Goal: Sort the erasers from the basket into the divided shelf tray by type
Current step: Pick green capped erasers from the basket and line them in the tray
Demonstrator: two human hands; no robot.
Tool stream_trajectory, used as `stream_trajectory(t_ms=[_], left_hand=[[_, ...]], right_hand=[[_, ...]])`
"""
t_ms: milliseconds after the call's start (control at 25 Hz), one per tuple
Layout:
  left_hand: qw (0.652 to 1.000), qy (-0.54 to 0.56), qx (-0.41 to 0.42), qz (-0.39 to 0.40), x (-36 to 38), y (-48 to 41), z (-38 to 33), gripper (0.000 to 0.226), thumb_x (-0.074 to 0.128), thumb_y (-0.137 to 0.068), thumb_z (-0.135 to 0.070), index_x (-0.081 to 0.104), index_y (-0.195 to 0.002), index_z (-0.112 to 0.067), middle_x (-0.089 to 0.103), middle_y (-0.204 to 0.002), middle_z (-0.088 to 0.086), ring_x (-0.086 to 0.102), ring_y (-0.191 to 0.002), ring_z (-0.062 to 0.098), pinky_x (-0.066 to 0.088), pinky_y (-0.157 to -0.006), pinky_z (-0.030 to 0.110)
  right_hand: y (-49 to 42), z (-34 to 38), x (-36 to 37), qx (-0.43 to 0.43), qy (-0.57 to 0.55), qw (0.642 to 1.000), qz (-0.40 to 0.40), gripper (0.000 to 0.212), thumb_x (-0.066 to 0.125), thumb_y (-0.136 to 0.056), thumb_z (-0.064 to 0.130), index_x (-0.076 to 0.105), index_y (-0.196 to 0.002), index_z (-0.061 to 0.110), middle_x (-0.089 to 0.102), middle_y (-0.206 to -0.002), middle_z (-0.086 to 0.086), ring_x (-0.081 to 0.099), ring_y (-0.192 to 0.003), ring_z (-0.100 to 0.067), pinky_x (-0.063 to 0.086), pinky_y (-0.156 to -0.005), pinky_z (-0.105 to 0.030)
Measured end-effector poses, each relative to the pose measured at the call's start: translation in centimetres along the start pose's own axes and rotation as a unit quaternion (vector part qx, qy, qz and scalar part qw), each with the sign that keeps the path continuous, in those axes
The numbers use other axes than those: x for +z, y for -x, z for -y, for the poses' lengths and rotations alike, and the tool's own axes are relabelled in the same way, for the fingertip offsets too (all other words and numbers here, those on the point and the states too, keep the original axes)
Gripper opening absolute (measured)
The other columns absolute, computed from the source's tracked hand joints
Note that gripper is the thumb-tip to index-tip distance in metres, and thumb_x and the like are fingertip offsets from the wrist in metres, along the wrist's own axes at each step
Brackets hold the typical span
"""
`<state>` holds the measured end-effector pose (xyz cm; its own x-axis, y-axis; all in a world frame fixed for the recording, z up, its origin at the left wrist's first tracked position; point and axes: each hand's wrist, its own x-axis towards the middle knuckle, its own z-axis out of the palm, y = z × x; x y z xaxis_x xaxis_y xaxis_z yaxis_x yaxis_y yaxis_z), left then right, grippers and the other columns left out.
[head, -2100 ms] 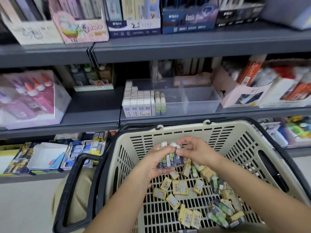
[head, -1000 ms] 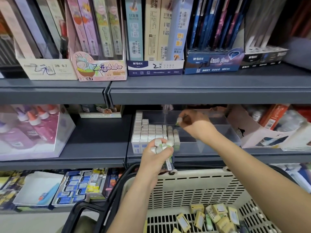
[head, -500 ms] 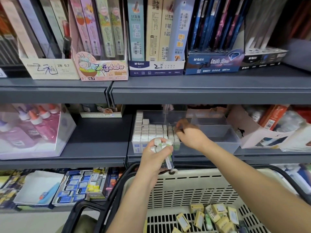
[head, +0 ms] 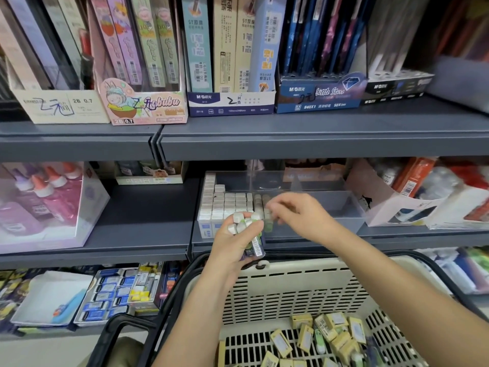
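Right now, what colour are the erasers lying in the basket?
Mostly yellow-sleeved erasers, a few green; the head view shows them best.

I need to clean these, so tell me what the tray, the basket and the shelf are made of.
The tray looks like clear hard plastic, glossy; the erasers show through its walls. The basket looks like beige moulded plastic, matte, with rows of slots. The shelf is probably painted metal, smooth grey with a thin folded front edge; looks alone cannot settle it.

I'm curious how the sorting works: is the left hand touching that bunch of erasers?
Touching. The head view shows the left hand gripping the bunch of erasers, fingers curled round it, white ends sticking out above.
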<state>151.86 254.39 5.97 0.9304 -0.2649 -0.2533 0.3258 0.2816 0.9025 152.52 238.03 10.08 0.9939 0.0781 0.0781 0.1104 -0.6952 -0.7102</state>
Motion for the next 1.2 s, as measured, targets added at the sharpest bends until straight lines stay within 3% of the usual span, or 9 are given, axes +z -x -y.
stream_trajectory(t_ms=[120, 320, 480, 560, 680, 880, 1000, 1120, 1200], left_hand=[[0.999, 0.012, -0.004, 0.035, 0.1, 0.2, 0.0, 0.017, 0.074, -0.073, -0.025, 0.065, -0.087, -0.028, 0.070, -0.076, -0.005, 0.066, -0.071, 0.012, 0.057, -0.059, 0.033], [0.995, 0.045, -0.047, 0.076, 0.7, 0.6, 0.3, 0.027, 0.075, -0.059, -0.033, 0.070, -0.085, -0.028, 0.072, -0.078, 0.001, 0.067, -0.068, 0.014, 0.054, -0.055, 0.029], [0.989, 0.121, -0.073, 0.040, 0.2, 0.1, -0.1, 0.036, 0.075, -0.061, -0.027, 0.065, -0.095, -0.021, 0.072, -0.080, 0.004, 0.069, -0.069, 0.015, 0.053, -0.053, 0.024], [0.991, 0.115, -0.056, 0.037, -0.2, 0.0, -0.2, 0.040, 0.077, -0.058, -0.026, 0.065, -0.096, -0.022, 0.072, -0.079, 0.003, 0.069, -0.072, 0.016, 0.053, -0.054, 0.025], [0.994, 0.106, -0.030, 0.023, -0.6, -0.1, -0.3, 0.040, 0.079, -0.057, -0.025, 0.065, -0.095, -0.023, 0.071, -0.080, 0.004, 0.069, -0.073, 0.016, 0.054, -0.055, 0.026], [0.993, 0.120, -0.013, 0.011, -1.0, -0.3, -0.5, 0.038, 0.077, -0.060, -0.023, 0.064, -0.096, -0.022, 0.067, -0.089, 0.007, 0.067, -0.075, 0.017, 0.054, -0.056, 0.027], [0.990, 0.137, -0.026, 0.020, -0.9, -0.5, -0.4, 0.032, 0.073, -0.072, -0.009, 0.062, -0.100, -0.020, 0.067, -0.088, 0.007, 0.068, -0.075, 0.018, 0.055, -0.058, 0.028], [0.990, 0.135, -0.032, 0.033, -0.8, -0.5, -0.2, 0.035, 0.062, -0.081, 0.006, 0.060, -0.106, -0.018, 0.068, -0.086, 0.008, 0.069, -0.076, 0.019, 0.056, -0.060, 0.030], [0.993, 0.108, -0.019, 0.040, -0.8, -0.4, -0.1, 0.038, 0.061, -0.082, 0.009, 0.060, -0.107, -0.020, 0.069, -0.084, 0.005, 0.069, -0.076, 0.018, 0.056, -0.061, 0.030]], right_hand=[[1.6, 1.2, 0.3, 0.001, -0.077, 0.995, 0.057, 0.009, 0.055, -0.091, 0.028, 0.062, -0.096, 0.030, 0.069, -0.082, 0.003, 0.064, -0.061, -0.003, 0.045, -0.057, -0.010], [1.8, 1.3, -0.4, 0.059, -0.082, 0.993, 0.066, 0.007, 0.065, -0.086, 0.020, 0.060, -0.091, 0.016, 0.064, -0.070, 0.005, 0.063, -0.061, -0.009, 0.047, -0.057, -0.018], [0.6, 1.0, -3.6, 0.072, -0.147, 0.986, -0.030, 0.010, 0.066, -0.084, 0.014, 0.061, -0.078, 0.021, 0.068, -0.069, -0.001, 0.062, -0.059, -0.006, 0.045, -0.049, -0.015], [-0.4, 0.4, -4.6, 0.060, -0.062, 0.993, -0.076, 0.016, 0.068, -0.082, 0.019, 0.059, -0.073, 0.029, 0.068, -0.073, 0.003, 0.058, -0.059, -0.004, 0.044, -0.052, -0.017], [-1.1, -0.6, -3.6, 0.061, 0.111, 0.992, 0.005, 0.012, 0.067, -0.081, 0.031, 0.057, -0.075, 0.033, 0.065, -0.070, 0.015, 0.057, -0.062, 0.001, 0.042, -0.057, -0.016], [-1.8, -1.7, -1.3, 0.065, 0.117, 0.988, 0.071, 0.006, 0.059, -0.088, 0.025, 0.064, -0.086, 0.027, 0.068, -0.084, 0.009, 0.065, -0.091, -0.012, 0.049, -0.084, -0.028], [-1.9, -1.6, -1.0, 0.046, 0.197, 0.977, 0.074, 0.018, 0.049, -0.093, 0.021, 0.066, -0.097, 0.024, 0.069, -0.099, 0.005, 0.061, -0.099, -0.018, 0.048, -0.089, -0.034], [-1.5, -1.2, -1.1, 0.039, 0.209, 0.974, 0.081, 0.022, 0.046, -0.094, 0.019, 0.065, -0.105, 0.023, 0.068, -0.106, 0.004, 0.059, -0.104, -0.021, 0.046, -0.092, -0.036], [-1.1, -0.8, -1.3, 0.023, 0.202, 0.979, 0.032, 0.024, 0.046, -0.094, 0.021, 0.065, -0.108, 0.024, 0.067, -0.109, 0.006, 0.060, -0.102, -0.019, 0.046, -0.091, -0.035]])
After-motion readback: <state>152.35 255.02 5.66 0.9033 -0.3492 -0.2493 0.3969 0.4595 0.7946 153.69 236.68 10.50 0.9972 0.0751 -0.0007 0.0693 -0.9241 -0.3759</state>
